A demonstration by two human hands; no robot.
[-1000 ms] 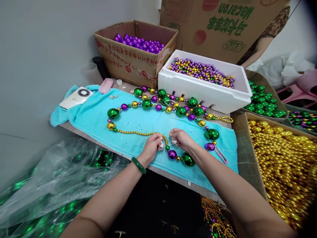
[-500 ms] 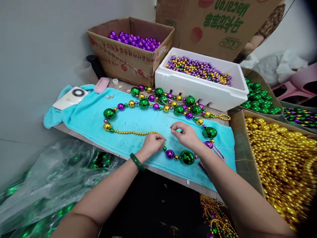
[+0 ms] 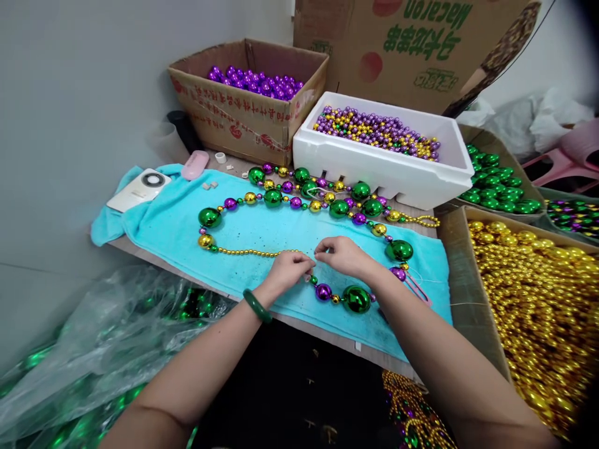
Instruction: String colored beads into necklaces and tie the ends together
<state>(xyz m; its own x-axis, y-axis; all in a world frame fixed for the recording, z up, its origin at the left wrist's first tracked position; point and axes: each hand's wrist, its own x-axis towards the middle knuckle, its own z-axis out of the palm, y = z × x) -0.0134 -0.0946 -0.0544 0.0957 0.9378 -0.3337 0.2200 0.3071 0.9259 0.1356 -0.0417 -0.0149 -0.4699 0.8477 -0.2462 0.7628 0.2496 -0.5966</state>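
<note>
My left hand (image 3: 289, 271) is pinched on the bead necklace where its small gold beads (image 3: 250, 252) meet a green bead, near the front of the blue towel (image 3: 224, 271). Close beside it, my right hand (image 3: 340, 255) has thumb and forefinger pressed together; whatever is between them is too fine to make out. The necklace loops over the towel, with large green beads (image 3: 356, 299), purple beads (image 3: 322, 292) and gold beads (image 3: 206, 241). A pink slim tool (image 3: 418, 290) lies partly hidden by my right forearm. A green bangle (image 3: 257, 305) circles my left wrist.
Behind the towel stand a carton of purple beads (image 3: 224, 118) and a white foam box (image 3: 381, 168) of mixed beads. To the right is a carton of gold beads (image 3: 533, 312). A white phone (image 3: 139, 189) and pink case (image 3: 195, 165) lie at left.
My right hand has moved left and slightly down, so its fingertips are now almost at those of my left hand. My left hand keeps its pinch. The view has shifted slightly.
</note>
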